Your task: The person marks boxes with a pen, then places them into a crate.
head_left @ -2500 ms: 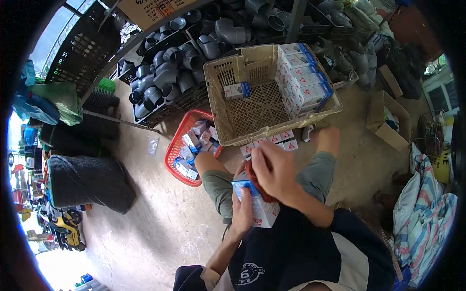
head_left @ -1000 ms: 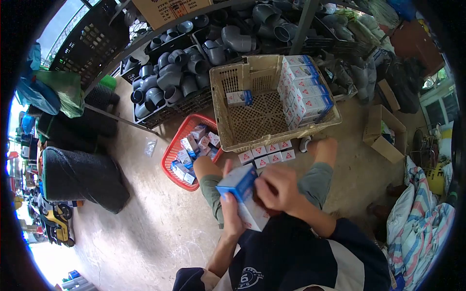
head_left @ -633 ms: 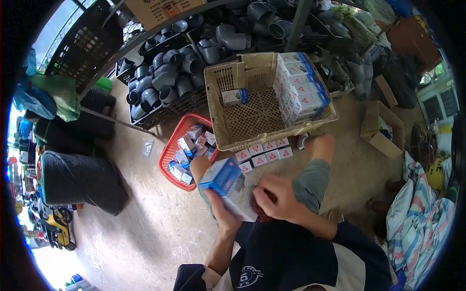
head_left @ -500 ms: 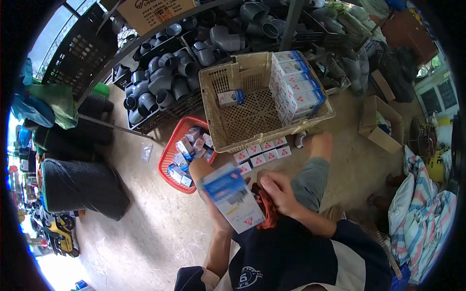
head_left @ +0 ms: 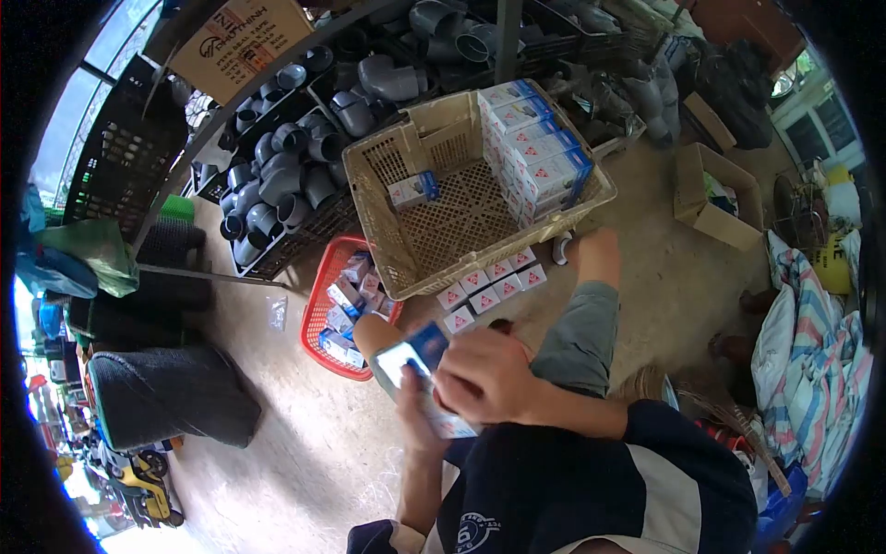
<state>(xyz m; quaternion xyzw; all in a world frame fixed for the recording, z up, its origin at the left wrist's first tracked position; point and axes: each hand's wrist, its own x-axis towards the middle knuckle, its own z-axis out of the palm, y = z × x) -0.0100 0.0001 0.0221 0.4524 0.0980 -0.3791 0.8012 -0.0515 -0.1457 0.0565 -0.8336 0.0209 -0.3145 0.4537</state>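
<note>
A blue-and-white cardboard box (head_left: 423,349) is tilted above my lap, gripped in my left hand (head_left: 420,420) with the thumb across its face. My right hand (head_left: 489,374) is closed over the same box, its knuckles up. A sliver of reddish-brown cloth (head_left: 440,403) shows under its fingers; most of the cloth is hidden. Just beyond my knees, several small white boxes (head_left: 484,301) with red marks stand in rows on the floor. A red plastic basket (head_left: 312,309) beside my left knee holds more blue-and-white boxes (head_left: 344,295).
Ahead is a tan plastic crate (head_left: 369,208) with stacked boxes (head_left: 554,175) on its right and a single box (head_left: 413,190) on its left. Grey pipe fittings (head_left: 295,171) fill black crates behind it. A dark mesh roll (head_left: 171,397) stands left; an open carton (head_left: 729,217) stands right.
My right hand has moved left onto the face of the box, carrying the cloth with it. The box sits a little lower, and the whole view has shifted slightly.
</note>
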